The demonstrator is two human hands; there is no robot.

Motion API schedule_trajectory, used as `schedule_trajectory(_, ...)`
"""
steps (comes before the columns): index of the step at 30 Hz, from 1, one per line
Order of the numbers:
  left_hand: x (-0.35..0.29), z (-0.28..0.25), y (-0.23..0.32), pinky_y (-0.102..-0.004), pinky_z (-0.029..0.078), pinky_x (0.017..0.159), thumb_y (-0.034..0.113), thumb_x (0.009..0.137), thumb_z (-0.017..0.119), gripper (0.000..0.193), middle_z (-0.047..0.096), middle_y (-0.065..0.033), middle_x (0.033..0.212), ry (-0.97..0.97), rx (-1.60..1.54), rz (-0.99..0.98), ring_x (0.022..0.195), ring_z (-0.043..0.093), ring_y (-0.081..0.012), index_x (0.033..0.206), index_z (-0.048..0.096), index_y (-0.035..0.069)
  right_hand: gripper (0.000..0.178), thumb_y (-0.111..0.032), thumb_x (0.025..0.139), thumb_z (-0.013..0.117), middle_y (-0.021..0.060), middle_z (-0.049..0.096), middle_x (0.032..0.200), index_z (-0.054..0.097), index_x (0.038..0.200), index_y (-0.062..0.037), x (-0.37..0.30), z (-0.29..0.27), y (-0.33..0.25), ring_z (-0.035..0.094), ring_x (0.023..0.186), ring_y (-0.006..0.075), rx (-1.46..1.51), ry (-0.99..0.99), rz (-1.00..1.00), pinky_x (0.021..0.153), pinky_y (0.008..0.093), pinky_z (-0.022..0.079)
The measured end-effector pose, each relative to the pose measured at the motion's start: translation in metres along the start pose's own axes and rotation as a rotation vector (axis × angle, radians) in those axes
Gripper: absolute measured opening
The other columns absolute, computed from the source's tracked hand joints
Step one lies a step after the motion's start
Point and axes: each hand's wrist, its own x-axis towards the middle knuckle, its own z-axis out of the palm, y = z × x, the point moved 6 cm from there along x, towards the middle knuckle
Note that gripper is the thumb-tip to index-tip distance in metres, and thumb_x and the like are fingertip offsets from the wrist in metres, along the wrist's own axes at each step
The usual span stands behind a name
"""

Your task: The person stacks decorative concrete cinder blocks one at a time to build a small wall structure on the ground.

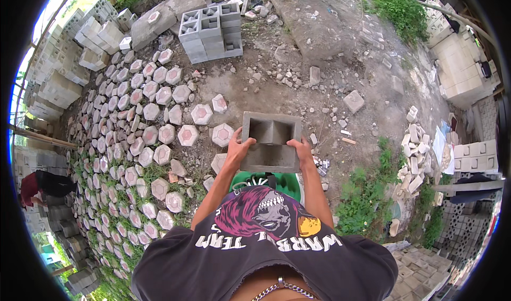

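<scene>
A grey hollow concrete block (270,168) is held out in front of my body, its open cavity facing up and a ridge showing inside. My left hand (238,148) grips its left wall, thumb hooked over the rim. On the opposite wall, my right hand (302,150) is closed the same way, thumb over the edge. The fingers beneath are mostly hidden by the block. Ahead and to the left, a small stack of similar grey blocks (207,43) stands on the dirt.
Many hexagonal pavers (188,135) cover the ground at left. Rubble (287,77) is scattered ahead; a heap of broken pieces (415,152) lies right. Block stacks (56,83) line the left side, and more blocks (458,61) stand at far right. Weeds (364,205) grow at near right.
</scene>
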Motion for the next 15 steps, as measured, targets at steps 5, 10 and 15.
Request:
schedule_trajectory(5,0.067,-0.008,0.020,-0.0334,0.052,0.071,0.018,0.069,0.074,0.085,0.066,-0.0134,0.097,0.076,-0.044,-0.004,0.080,0.063,-0.0179,0.145,0.038,0.007,0.065,-0.014,0.067,0.068,0.0140,0.063,0.106,0.052,0.129,-0.0014,0.073,0.030,-0.035,0.063,0.091,0.0238,-0.042,-0.075,0.000,0.080,0.0355,0.051)
schedule_trajectory(10,0.137,0.002,0.045,-0.0339,0.052,0.072,0.018,0.068,0.075,0.088,0.065,-0.0162,0.101,0.096,-0.109,-0.010,0.083,0.063,-0.0195,0.146,0.037,0.006,0.061,-0.015,0.069,0.068,0.0126,0.063,0.103,0.052,0.126,-0.0014,0.153,0.050,-0.070,0.062,0.089,0.0234,-0.081,-0.138,-0.009,0.077,0.0372,0.053)
schedule_trajectory(15,0.229,0.010,0.060,-0.0341,0.052,0.074,0.018,0.066,0.075,0.089,0.065,-0.0182,0.103,0.187,-0.101,-0.012,0.084,0.063,-0.0207,0.145,0.037,0.005,0.070,-0.012,0.067,0.067,0.0142,0.064,0.107,0.048,0.134,-0.0015,0.242,0.071,-0.107,0.063,0.092,0.0239,-0.075,-0.174,0.022,0.079,0.0357,0.052)
